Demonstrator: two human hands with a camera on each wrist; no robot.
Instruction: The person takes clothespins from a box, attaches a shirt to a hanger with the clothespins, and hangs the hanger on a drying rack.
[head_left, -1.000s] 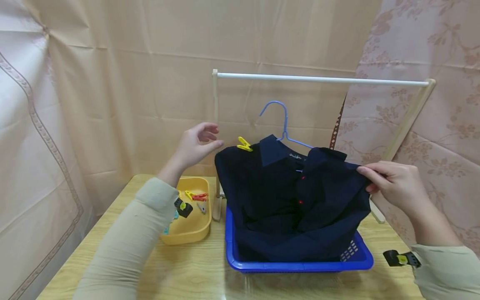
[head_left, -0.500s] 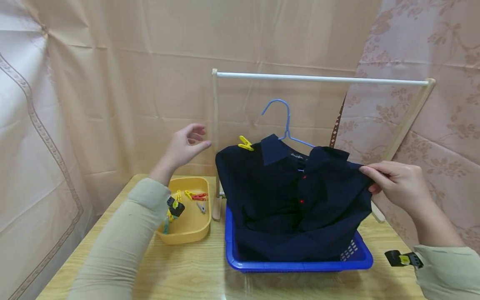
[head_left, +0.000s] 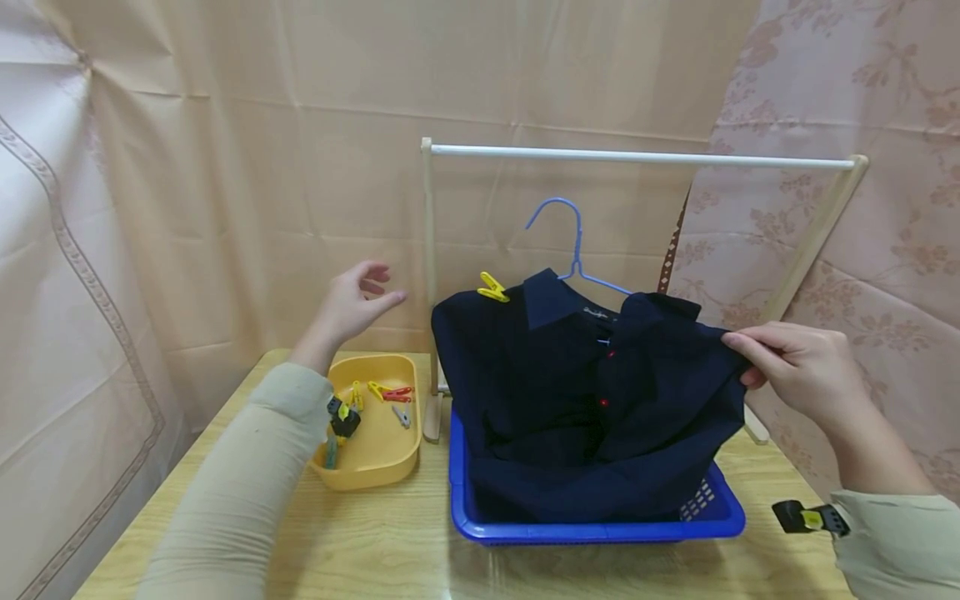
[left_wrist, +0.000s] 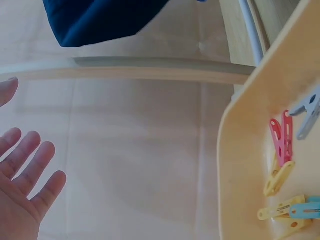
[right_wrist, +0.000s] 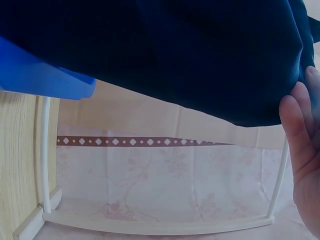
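A dark navy shirt (head_left: 540,400) with a collar and red buttons hangs on a blue hanger (head_left: 577,242), its lower part resting in a blue basket (head_left: 600,533). One yellow clothespin (head_left: 492,287) is clipped on the shirt's shoulder at the left. My right hand (head_left: 806,371) pinches the other shoulder between thumb and fingers; the right wrist view shows these fingertips on the cloth (right_wrist: 200,60). My left hand (head_left: 352,304) is off the shirt, left of it, fingers loosely bent and holding nothing. The hanger's hook is below the rack's bar, touching nothing.
A yellow tray (head_left: 375,475) at the left holds several clothespins (left_wrist: 282,137) in red, yellow, grey and teal. Behind the shirt stands a rack with a white bar (head_left: 637,156) and wooden posts. All stand on a wooden table (head_left: 390,542) before curtains.
My left hand has moved left and slightly down, away from the yellow clothespin on the shirt. The shirt and hanger have shifted slightly right. My right hand keeps its pinch.
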